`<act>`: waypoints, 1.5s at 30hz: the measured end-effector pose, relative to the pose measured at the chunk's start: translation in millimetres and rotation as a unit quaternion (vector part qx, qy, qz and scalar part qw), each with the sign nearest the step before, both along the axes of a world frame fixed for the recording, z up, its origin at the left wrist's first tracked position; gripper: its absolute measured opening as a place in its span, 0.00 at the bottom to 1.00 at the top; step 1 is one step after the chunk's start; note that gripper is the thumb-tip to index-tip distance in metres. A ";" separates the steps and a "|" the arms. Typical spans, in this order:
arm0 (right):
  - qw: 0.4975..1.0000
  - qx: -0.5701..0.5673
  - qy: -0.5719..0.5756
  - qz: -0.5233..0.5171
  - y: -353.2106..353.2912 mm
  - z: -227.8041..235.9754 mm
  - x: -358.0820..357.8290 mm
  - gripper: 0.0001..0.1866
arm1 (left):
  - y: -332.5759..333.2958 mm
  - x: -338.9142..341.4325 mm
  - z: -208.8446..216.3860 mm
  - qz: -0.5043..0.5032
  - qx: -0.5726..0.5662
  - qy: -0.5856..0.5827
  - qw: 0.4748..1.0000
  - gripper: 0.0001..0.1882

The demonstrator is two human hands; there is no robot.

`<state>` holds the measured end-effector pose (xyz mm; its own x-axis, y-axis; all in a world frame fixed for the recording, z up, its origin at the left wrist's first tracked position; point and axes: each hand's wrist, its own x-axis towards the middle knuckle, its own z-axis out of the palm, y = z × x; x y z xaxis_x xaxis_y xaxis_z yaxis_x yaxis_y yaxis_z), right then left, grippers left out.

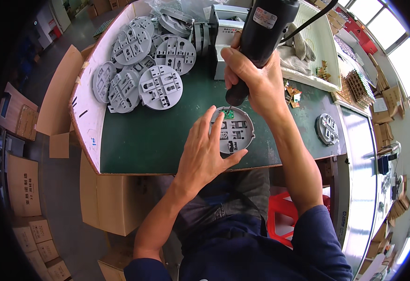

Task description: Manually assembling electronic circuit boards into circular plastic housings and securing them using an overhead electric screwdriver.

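Your right hand (256, 79) is closed around the black electric screwdriver (261, 42), held near upright, its tip directly above the small green board (229, 113) at the far edge of the round grey base (235, 131); your left hand (205, 150), fingers spread flat, pins the base's near-left side to the green mat (148, 136)

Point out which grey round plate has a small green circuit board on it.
The grey plate under the left hand, below the black power screwdriver. The piled plates and the lone plate show none.

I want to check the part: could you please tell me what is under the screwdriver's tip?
A small green circuit board sits on the round grey plastic base beneath the electric screwdriver. Any screw is too small to see.
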<state>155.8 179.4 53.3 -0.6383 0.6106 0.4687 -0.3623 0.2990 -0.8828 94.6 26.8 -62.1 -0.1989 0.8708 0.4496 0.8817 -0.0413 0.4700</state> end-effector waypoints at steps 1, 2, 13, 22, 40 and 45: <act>1.000 0.000 -0.001 0.000 0.5 0.3 0.1 0.11 | 0.6 0.2 -0.1 0.000 0.000 -0.001 1.000 0.49; 1.000 0.002 -0.007 0.000 1.1 -0.3 -0.4 0.11 | 0.8 0.2 -0.6 0.000 0.000 -0.005 1.000 0.48; 0.999 0.034 -0.031 -0.009 4.1 -1.9 -5.8 0.14 | 2.6 -1.2 -3.3 0.007 0.005 -0.017 1.000 0.49; 0.995 0.082 0.013 -0.053 20.8 34.8 -7.3 0.32 | -4.5 -5.7 4.8 -0.011 0.054 -0.072 0.996 0.55; 0.764 -0.533 0.058 0.359 -41.2 -79.3 110.5 0.35 | -3.9 -12.2 26.2 -0.186 0.178 -0.114 0.960 0.65; 0.913 -0.350 -0.037 0.207 -33.2 -54.1 138.3 0.39 | 1.4 -17.2 48.5 -0.235 0.134 -0.096 0.958 0.63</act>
